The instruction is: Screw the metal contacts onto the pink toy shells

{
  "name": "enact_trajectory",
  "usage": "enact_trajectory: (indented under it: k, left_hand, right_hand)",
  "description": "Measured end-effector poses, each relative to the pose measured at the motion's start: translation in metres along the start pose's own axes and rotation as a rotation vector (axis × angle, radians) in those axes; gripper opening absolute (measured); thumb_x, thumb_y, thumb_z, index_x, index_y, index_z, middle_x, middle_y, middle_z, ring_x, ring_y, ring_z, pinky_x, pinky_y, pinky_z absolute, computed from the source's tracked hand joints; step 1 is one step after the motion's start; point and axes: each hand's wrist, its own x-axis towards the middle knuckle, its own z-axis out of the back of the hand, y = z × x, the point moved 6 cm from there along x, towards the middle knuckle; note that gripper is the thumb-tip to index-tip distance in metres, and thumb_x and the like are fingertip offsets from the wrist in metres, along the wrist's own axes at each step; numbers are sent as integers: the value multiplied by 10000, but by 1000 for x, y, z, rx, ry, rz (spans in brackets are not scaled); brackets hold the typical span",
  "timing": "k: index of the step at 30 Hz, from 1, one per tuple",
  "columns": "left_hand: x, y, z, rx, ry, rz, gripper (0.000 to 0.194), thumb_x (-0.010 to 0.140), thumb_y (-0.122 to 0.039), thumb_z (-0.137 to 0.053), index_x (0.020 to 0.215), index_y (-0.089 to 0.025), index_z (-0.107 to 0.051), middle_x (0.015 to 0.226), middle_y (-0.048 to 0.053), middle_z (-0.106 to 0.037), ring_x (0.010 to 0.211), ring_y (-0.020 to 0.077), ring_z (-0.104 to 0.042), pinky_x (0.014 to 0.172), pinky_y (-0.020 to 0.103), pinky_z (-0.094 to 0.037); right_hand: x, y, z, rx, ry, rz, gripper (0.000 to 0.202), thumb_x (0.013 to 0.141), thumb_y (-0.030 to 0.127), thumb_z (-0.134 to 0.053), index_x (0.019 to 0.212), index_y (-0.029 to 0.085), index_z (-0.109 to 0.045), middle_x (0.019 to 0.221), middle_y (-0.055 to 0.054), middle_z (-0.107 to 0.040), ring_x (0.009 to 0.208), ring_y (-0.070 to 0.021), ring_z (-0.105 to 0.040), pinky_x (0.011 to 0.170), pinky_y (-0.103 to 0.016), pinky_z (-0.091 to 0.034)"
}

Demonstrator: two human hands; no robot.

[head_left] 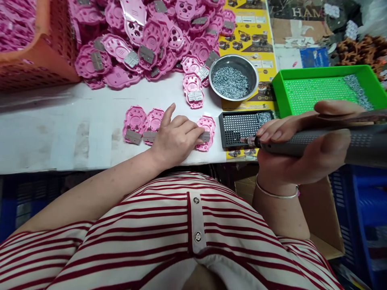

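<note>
My right hand (302, 149) is wrapped round a grey electric screwdriver (320, 141), whose tip points into a black perforated tray (238, 125) with small screws at its right end. My left hand (177, 141) lies over the row of pink plastic parts, fingertips on the grey plate of the rightmost pink part (208, 121); its thumb is spread away from the fingers. Under and beside that hand sits another pink part (155, 117), partly covered. At the row's left end lies a pink part (134, 119) with a tilted grey plate.
A heap of pink parts (151, 36) fills the back, beside an orange basket (51, 48). A metal bowl (233, 77) of screws stands behind the black tray. At the right is a green tray (317, 72). One pink part (192, 86) lies before the heap.
</note>
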Motion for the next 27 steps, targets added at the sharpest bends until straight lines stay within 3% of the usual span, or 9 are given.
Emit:
enact_trajectory:
  k: [10, 14, 19, 27]
  left_hand:
    - [10, 2, -9, -112, 207, 3, 186, 909, -239, -627, 1041, -259, -756, 1067, 43, -720, 1097, 264, -571, 1179, 709, -173]
    - [14, -4, -9, -135, 240, 34, 175, 911, -250, -626, 1015, -240, -766, 1086, 46, -715, 1106, 265, -570, 1183, 680, -205]
    - [18, -15, -9, -158, 262, 67, 191, 906, -274, -631, 1033, -223, -765, 1098, 62, -706, 1104, 274, -562, 1183, 650, -236]
    - [20, -16, -7, -148, 274, 78, 188, 899, -282, -624, 1012, -232, -765, 1091, 67, -705, 1100, 290, -554, 1171, 666, -222]
  right_hand:
    - [0, 4, -6, -38, 29, -49, 219, 827, 468, -643, 966, 313, -710, 573, 56, -432, 434, -89, -428, 454, -250, -470]
    - [0, 4, -19, 7, 63, -64, 200, 843, 440, -641, 972, 298, -698, 565, 59, -426, 426, -97, -435, 440, -250, -458]
    - [-4, -6, -28, 0, 87, 91, 197, 873, 434, -656, 1007, 292, -681, 523, 82, -421, 371, -90, -431, 394, -217, -446]
    - [-15, -31, -22, 72, 141, -19, 301, 846, 396, -668, 1095, 227, -677, 580, 56, -482, 427, -110, -503, 409, -264, -418]
